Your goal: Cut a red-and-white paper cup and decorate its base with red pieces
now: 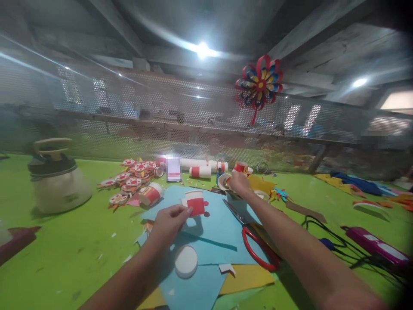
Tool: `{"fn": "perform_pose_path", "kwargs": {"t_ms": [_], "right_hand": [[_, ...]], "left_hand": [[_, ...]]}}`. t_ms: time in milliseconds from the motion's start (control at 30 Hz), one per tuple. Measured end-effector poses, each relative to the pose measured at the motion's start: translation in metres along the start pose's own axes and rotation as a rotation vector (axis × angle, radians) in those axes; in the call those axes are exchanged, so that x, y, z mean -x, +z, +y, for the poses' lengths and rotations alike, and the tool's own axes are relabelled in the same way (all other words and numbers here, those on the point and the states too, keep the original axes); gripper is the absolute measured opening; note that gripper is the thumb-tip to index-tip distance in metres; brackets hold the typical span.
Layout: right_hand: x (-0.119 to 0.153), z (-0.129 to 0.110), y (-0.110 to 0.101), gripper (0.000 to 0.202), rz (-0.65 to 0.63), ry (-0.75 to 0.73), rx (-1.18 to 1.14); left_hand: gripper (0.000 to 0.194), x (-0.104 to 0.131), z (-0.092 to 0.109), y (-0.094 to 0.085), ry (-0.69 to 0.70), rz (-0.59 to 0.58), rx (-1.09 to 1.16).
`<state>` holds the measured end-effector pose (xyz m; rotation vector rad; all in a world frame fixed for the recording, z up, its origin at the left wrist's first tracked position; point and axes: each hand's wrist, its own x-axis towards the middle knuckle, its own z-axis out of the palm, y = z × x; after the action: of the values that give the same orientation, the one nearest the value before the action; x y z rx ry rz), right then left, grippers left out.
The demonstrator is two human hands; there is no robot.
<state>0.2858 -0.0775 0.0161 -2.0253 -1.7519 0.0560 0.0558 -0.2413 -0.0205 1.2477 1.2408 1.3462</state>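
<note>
A small red and white paper cup [195,203] with red paper tabs at its side is pinched between thumb and fingers of my left hand [172,219], over light blue sheets [213,234]. Farther back, my right hand [239,185] reaches out with its fingers closed beside a white round paper cup mouth [223,181]; whatever they grip is hidden. Below my right forearm lie red-handled scissors [258,249], blades partly apart. A white round lid [186,261] rests on the blue sheet nearer me.
At left stand a large jug [60,181] and a pile of red and white paper flowers [132,181]. Paper cups [200,172] and a phone [173,168] line the back. A purple device with cables [377,247] lies right. A colourful pinwheel [260,85] hangs above.
</note>
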Motion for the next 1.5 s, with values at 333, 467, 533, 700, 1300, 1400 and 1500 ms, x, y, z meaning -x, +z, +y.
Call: {"fn": "perform_pose_path", "kwargs": {"t_ms": [333, 467, 533, 700, 1300, 1400, 1500], "right_hand": [[0.025, 0.06, -0.017, 0.03, -0.149, -0.027, -1.037], [0.041, 0.057, -0.02, 0.029, -0.254, -0.12, -1.276], [0.049, 0.053, -0.021, 0.028, -0.288, -0.146, -1.322], [0.067, 0.039, -0.026, 0.029, -0.296, -0.195, -1.32], [0.082, 0.03, -0.019, 0.028, -0.057, -0.321, -1.227], [0.085, 0.028, -0.023, 0.027, -0.014, -0.367, -1.21], [0.089, 0.027, -0.024, 0.027, 0.021, -0.406, -1.185]], "left_hand": [[0.036, 0.007, -0.004, 0.009, -0.017, -0.023, -0.013], [0.035, 0.005, -0.005, 0.007, -0.015, -0.024, -0.038], [0.036, 0.005, -0.005, 0.007, -0.013, -0.022, -0.043], [0.036, 0.001, -0.009, 0.006, -0.015, -0.037, -0.039], [0.036, 0.005, -0.006, 0.009, -0.014, -0.002, -0.007], [0.038, 0.004, -0.005, 0.009, -0.007, 0.008, -0.014], [0.039, 0.004, -0.005, 0.009, 0.002, 0.016, -0.021]]}}
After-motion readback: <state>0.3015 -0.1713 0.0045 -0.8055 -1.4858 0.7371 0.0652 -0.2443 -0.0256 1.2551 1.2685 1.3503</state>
